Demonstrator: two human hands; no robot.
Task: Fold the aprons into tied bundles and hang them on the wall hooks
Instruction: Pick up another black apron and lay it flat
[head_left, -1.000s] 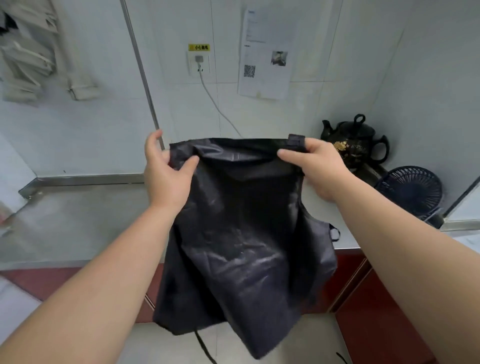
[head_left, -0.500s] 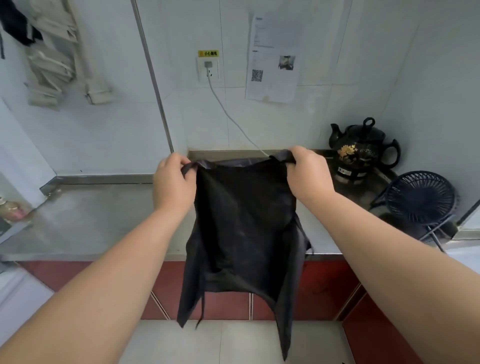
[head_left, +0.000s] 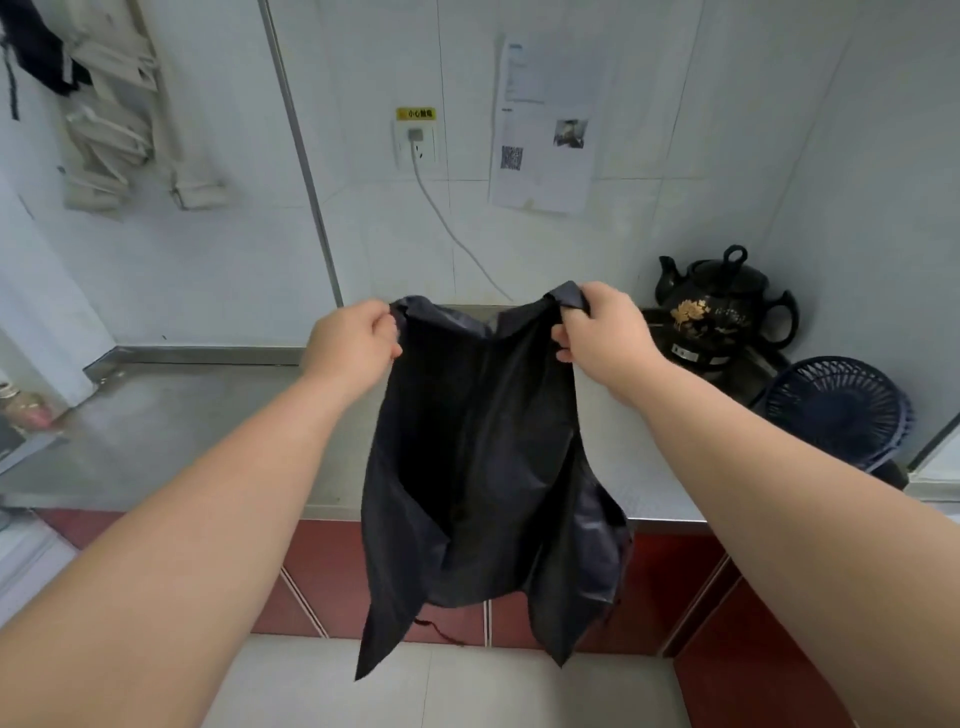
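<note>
apron (head_left: 483, 467) top edge sagged | hangs from left grip (head_left: 350, 345), right grip (head_left: 602, 332)

A stainless-steel countertop (head_left: 197, 426) runs along the wall. At its right end sits a black teapot (head_left: 722, 296) (gold flower on its side) on a dark heating base (head_left: 691, 354), with a dark blue fan (head_left: 836, 410) just beside it.

A yellow sticker (head_left: 415, 114) above the wall socket (head_left: 415, 144) reads 小心触电.
</note>
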